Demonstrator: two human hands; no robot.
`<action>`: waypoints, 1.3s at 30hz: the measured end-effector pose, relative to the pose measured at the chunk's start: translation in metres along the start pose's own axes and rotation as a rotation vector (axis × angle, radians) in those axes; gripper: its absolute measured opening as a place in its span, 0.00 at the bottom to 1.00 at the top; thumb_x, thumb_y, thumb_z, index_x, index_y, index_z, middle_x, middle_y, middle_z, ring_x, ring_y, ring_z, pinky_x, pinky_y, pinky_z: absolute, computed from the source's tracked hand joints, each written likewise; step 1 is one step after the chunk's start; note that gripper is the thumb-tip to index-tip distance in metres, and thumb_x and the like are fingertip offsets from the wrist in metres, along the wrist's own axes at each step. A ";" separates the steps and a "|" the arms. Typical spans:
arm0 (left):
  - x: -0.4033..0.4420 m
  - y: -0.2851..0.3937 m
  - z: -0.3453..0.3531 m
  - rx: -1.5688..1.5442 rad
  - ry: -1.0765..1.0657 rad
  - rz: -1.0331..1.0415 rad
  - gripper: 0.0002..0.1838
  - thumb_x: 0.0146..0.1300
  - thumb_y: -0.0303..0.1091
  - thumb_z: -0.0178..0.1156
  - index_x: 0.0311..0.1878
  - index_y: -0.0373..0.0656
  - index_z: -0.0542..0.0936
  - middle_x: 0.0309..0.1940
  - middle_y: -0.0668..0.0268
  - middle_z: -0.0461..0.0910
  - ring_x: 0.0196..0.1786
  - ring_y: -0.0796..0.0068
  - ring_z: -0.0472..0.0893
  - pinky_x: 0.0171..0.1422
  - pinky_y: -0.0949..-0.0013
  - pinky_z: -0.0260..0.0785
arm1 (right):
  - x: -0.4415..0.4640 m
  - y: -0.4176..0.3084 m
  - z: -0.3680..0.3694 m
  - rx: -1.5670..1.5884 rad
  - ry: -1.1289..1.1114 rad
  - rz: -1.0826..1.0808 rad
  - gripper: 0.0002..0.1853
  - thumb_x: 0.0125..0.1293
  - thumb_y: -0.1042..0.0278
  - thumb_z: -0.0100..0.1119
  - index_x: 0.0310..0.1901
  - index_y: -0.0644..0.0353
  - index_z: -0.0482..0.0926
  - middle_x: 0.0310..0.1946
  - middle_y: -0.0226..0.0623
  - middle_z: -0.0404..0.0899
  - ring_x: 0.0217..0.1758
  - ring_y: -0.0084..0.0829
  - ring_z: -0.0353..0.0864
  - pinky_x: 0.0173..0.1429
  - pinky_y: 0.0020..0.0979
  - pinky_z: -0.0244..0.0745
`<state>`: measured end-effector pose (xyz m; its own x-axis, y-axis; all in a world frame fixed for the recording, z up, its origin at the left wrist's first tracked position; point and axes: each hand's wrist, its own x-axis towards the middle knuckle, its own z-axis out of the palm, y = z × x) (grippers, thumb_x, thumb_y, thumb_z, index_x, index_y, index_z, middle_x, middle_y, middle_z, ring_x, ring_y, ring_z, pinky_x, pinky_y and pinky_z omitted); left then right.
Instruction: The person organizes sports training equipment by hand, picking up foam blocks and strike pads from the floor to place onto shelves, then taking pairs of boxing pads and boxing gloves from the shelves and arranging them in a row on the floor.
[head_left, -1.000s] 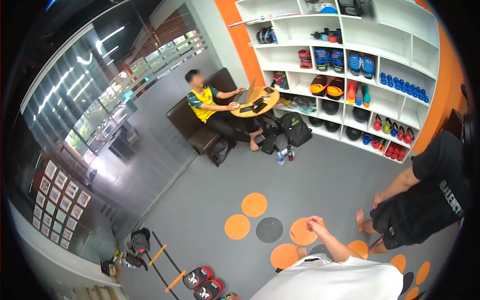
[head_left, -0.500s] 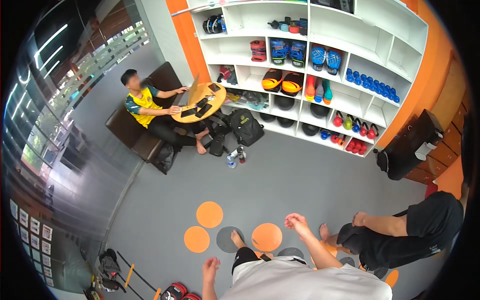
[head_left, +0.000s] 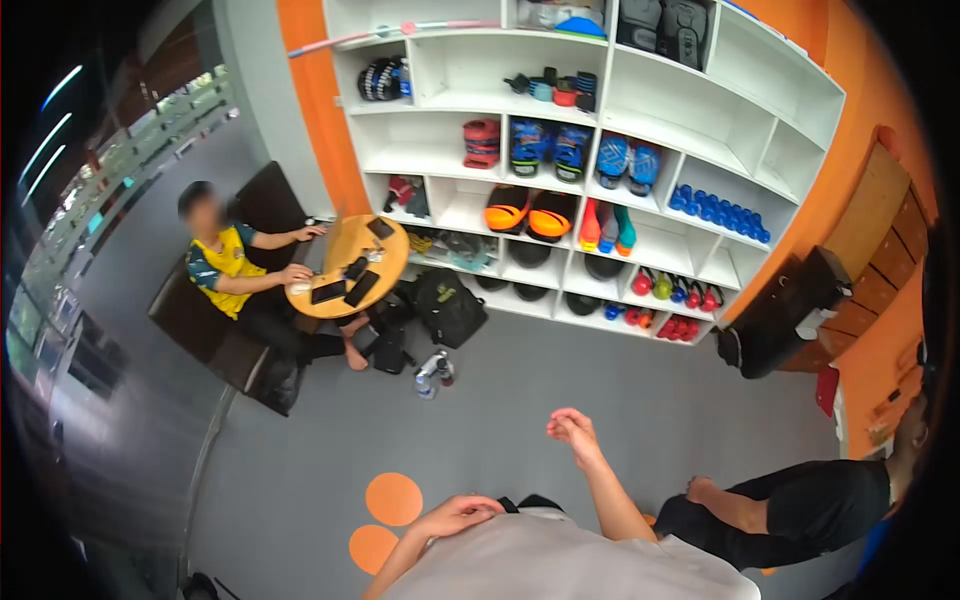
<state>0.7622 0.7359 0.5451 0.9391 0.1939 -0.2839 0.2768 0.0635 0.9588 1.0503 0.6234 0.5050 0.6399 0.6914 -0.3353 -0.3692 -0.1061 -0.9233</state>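
My left hand lies against the front of my light grey shirt near the waist, fingers stretched out and nothing visible in them. Raised in front of my body to the right, my right hand has loosely bent fingers and holds nothing I can see. Below it is the grey floor, with two orange floor circles showing left of my body. Black clothing shows just past my shirt hem. My feet are hidden.
At left, a person sits by a round table with a laptop and phones. A backpack and bottles stand nearby. Ahead, white shelves hold gloves, dumbbells and kettlebells. Another person in black is close on my right.
My left hand has moved inward from my side onto my shirt. My right hand remains raised. The view has tilted up, so my feet and several floor circles are out of sight.
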 end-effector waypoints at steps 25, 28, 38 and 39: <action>0.513 0.130 -0.300 0.135 0.434 0.077 0.07 0.65 0.33 0.59 0.41 0.41 0.80 0.33 0.73 0.80 0.38 0.83 0.76 0.42 0.73 0.70 | 0.510 -0.184 -0.023 -0.023 -0.095 0.081 0.08 0.71 0.67 0.50 0.42 0.59 0.78 0.33 0.33 0.80 0.37 0.24 0.80 0.45 0.26 0.75; 0.572 0.160 -0.350 0.150 0.567 0.168 0.05 0.63 0.31 0.61 0.40 0.40 0.79 0.31 0.71 0.82 0.36 0.83 0.79 0.39 0.73 0.71 | 0.562 -0.213 -0.014 -0.021 -0.167 0.049 0.08 0.71 0.68 0.49 0.42 0.60 0.78 0.34 0.34 0.80 0.38 0.24 0.80 0.46 0.26 0.74; 0.848 0.304 -0.617 0.531 0.844 0.557 0.20 0.51 0.37 0.70 0.46 0.42 0.78 0.37 0.58 0.79 0.43 0.62 0.81 0.49 0.64 0.73 | 0.727 -0.261 0.023 -0.038 -0.047 -0.060 0.08 0.71 0.67 0.50 0.44 0.59 0.78 0.34 0.32 0.81 0.38 0.24 0.80 0.45 0.26 0.73; 0.875 0.322 -0.635 0.563 0.901 0.471 0.21 0.48 0.38 0.70 0.46 0.44 0.79 0.43 0.55 0.75 0.48 0.56 0.77 0.55 0.59 0.70 | 0.735 -0.269 0.030 -0.033 -0.005 -0.008 0.09 0.71 0.66 0.50 0.44 0.58 0.78 0.34 0.32 0.81 0.37 0.23 0.80 0.46 0.26 0.73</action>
<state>1.5436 1.5477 0.6015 0.5509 0.7231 0.4167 0.2029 -0.6003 0.7736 1.6000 1.1813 0.5127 0.6395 0.6956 -0.3274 -0.3415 -0.1245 -0.9316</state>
